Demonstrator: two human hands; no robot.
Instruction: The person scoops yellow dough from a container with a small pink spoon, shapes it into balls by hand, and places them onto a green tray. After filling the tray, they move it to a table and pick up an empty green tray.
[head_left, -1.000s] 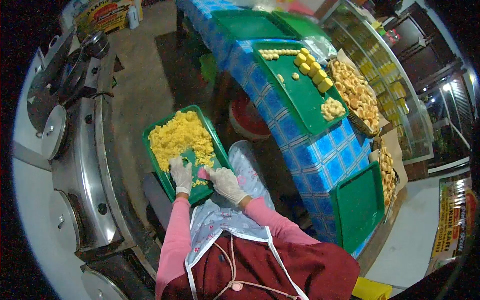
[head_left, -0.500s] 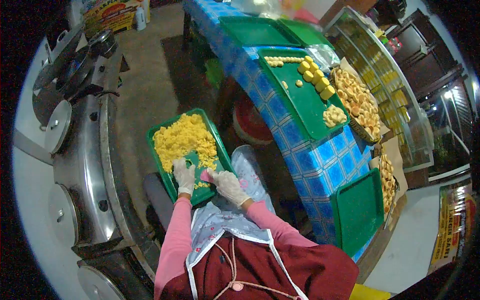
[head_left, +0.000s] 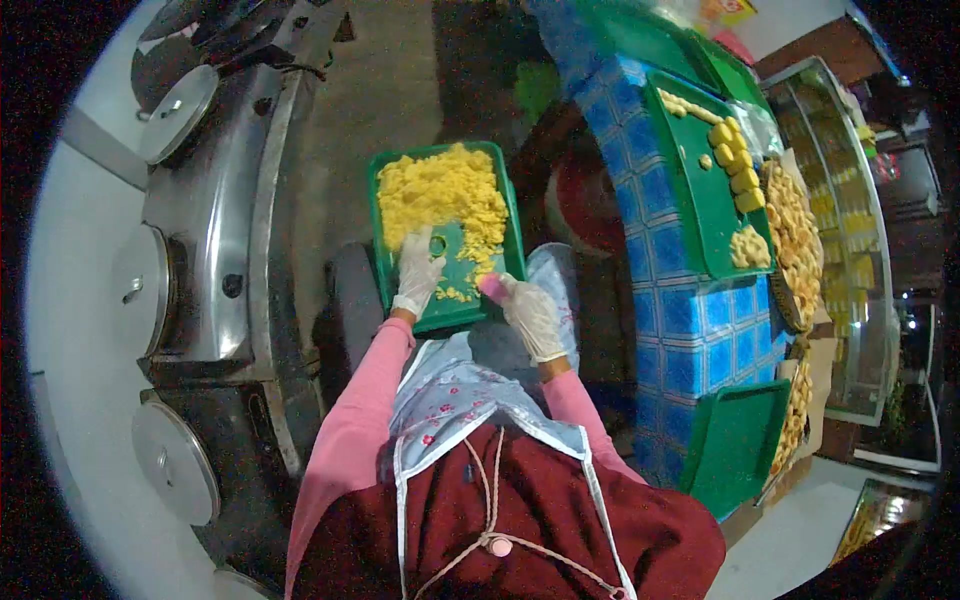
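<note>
Crumb pile (head_left: 440, 195) in lap tray (head_left: 450, 308); oven (head_left: 215, 200) left, table (head_left: 665, 310) right.

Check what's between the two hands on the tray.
Head view: mostly bare green tray floor with a few yellow crumbs between the left hand and the right hand, which holds a pink tool.

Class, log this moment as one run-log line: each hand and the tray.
left hand: open, touching yellow crumbs | right hand: shut on pink tool | green tray: on lap

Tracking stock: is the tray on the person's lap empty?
No, the green tray holds a heap of yellow crumbs, which the left hand touches.
</note>
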